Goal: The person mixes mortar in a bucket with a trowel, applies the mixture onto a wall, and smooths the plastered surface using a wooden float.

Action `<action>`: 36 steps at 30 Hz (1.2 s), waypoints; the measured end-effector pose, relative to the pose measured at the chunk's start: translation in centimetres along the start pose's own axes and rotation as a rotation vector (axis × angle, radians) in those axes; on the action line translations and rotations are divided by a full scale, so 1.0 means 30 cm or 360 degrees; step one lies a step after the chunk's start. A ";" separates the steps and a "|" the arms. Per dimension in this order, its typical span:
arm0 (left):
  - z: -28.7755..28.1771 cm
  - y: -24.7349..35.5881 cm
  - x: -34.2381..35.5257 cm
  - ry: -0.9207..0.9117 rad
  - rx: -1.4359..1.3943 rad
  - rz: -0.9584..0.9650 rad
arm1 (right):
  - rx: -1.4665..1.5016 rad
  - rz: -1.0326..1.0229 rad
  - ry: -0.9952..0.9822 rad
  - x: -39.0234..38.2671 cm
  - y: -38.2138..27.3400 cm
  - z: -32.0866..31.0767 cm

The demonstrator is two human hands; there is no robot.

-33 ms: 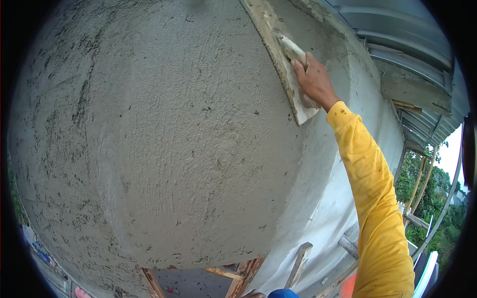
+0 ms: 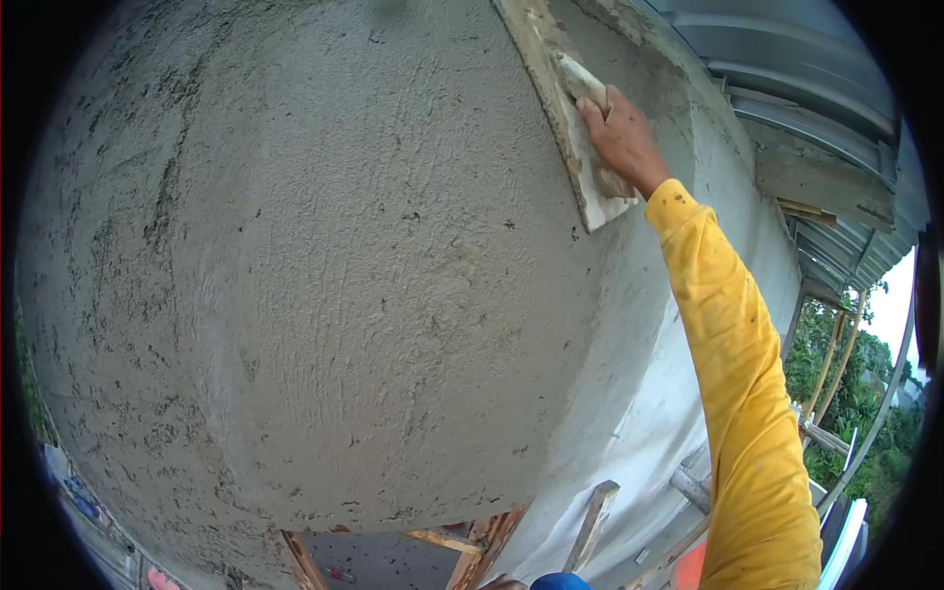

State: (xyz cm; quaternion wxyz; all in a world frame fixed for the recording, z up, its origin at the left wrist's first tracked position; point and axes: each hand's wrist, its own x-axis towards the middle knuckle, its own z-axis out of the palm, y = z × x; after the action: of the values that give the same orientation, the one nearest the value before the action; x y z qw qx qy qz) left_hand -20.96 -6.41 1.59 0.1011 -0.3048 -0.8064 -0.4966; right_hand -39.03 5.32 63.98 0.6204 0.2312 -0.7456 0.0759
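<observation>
My right hand (image 2: 625,141), in a yellow sleeve, is closed around the handle of a long, mortar-smeared plastering float (image 2: 598,205). The float lies against the upper right part of a grey plastered wall (image 2: 393,265), slanting up to the left past the top of the view. Around it the plaster is wet-looking and fairly even; toward the left the surface is rougher, with dark pits and streaks. To the right of the float the wall turns paler and smoother. My left hand does not appear.
Corrugated metal roofing (image 2: 806,39) and a concrete beam (image 2: 816,177) overhang the upper right. A wood-framed opening (image 2: 489,551) sits below the plaster. Timber pieces (image 2: 593,526) stand at lower right, with thin poles (image 2: 829,369) and greenery (image 2: 890,433) beyond. Something blue (image 2: 560,582) shows at the bottom edge.
My right hand and the float have slid slightly upward along the wall, the float's upper part shifting a little to the right. My grip looks the same.
</observation>
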 end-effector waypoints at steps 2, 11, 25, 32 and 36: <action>0.000 -0.006 -0.010 0.0007 -0.0050 -0.0035 | 0.0271 0.0103 0.0008 0.143 -0.060 0.011; 0.101 -0.178 -0.022 -0.0006 -0.0323 -0.0191 | 0.0128 -0.0333 -0.0047 -0.039 -0.224 0.065; 0.093 -0.251 -0.030 -0.0315 -0.0435 -0.0360 | -0.0482 -0.0165 0.0214 -0.049 -0.033 -0.237; 0.149 -0.307 -0.024 -0.0392 -0.0449 -0.0327 | -0.0914 -0.0324 0.0084 0.084 -0.090 -0.309; 0.041 -0.120 -0.001 -0.0212 -0.0027 -0.0121 | -0.0966 -0.0455 0.0112 0.099 -0.073 -0.341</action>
State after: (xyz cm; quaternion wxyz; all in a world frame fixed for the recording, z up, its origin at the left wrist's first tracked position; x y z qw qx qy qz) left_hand -22.88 -6.52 -1.68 0.0258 -0.3072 -0.8181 -0.4855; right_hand -29.33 6.74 68.68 0.6907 0.1353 -0.6724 -0.2294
